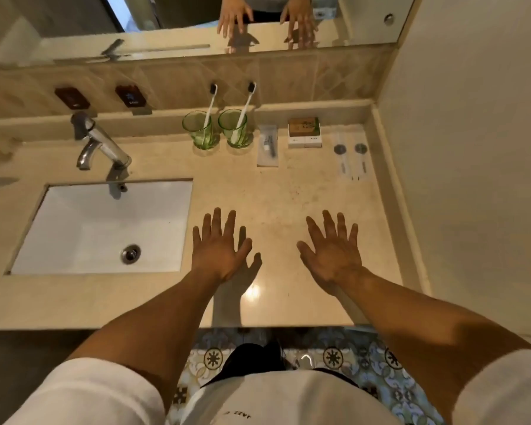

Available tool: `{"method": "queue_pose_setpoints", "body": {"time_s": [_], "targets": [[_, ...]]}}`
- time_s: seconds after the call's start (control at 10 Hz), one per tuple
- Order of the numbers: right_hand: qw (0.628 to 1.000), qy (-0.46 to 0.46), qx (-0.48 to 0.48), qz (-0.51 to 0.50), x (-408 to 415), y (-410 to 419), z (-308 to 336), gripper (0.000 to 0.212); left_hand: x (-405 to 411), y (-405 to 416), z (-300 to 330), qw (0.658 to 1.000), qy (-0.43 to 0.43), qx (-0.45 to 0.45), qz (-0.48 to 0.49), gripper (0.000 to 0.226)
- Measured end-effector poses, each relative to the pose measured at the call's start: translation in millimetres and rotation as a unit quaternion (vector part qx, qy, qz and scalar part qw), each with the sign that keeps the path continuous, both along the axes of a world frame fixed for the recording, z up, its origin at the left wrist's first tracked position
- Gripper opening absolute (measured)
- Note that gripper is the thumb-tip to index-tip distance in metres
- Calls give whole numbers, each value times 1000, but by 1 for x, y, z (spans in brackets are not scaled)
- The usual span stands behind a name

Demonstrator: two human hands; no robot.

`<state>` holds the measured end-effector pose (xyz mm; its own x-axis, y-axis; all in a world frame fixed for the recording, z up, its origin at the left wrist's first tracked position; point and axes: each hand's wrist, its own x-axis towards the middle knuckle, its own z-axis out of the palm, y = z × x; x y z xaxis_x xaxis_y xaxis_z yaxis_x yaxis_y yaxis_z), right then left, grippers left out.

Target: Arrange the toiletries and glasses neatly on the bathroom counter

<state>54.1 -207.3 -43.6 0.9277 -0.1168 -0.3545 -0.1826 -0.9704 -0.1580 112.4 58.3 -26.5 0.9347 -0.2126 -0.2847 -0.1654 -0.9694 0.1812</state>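
Both hands, left hand (219, 250) and right hand (331, 253), spread empty; green glasses (200, 130), likely fragile and slippery, are best held mid-wall.

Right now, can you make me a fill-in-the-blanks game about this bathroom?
1. Each green glass holds one ____.
2. The tap stands behind the white ____.
3. Both hands are spread flat and hold ____.
4. The sealed packet lies to the ____ of the two glasses.

Missing words: toothbrush; sink; nothing; right
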Motion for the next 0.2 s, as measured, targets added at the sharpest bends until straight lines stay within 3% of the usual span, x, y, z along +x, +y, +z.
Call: {"method": "queue_pose_setpoints", "body": {"time_s": [0.2], "targets": [[999, 15, 10, 30, -29, 13, -2, 83, -51, 21, 22, 999, -17, 6, 37, 89]]}}
